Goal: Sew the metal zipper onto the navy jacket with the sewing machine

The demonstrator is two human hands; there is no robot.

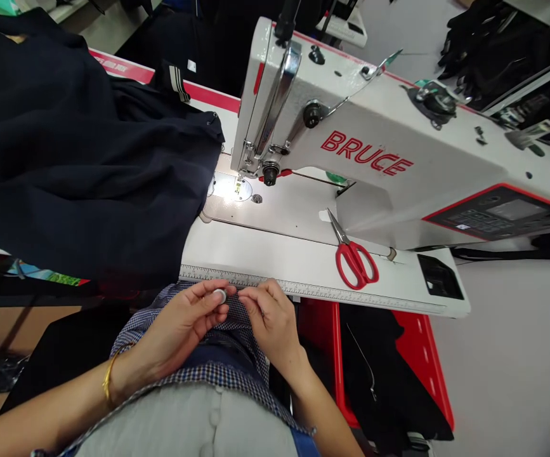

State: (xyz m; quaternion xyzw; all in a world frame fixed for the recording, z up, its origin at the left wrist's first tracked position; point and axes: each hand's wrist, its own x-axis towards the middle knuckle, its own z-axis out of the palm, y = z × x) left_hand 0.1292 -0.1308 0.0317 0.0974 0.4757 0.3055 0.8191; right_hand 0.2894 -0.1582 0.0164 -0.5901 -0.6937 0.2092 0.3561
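Observation:
Over my lap, just in front of the table edge, my left hand [193, 317] pinches a small silvery disc, which looks like a bobbin [220, 296], between thumb and fingers. Close to its right, my right hand [271, 320] has thumb and forefinger pressed together; whatever is in that pinch is too fine to make out. Beyond my hands stands a white sewing machine [351, 133] with its needle area lit. Dark navy fabric [94, 165] is spread to the left of the needle plate [236, 188].
Red-handled scissors [356, 263] lie on the machine table, points toward the machine. A printed ruler strip [322, 292] runs along the front edge. Below right, a red bin [434, 355] holds black cloth [384, 374]. Cardboard [27, 324] shows at lower left.

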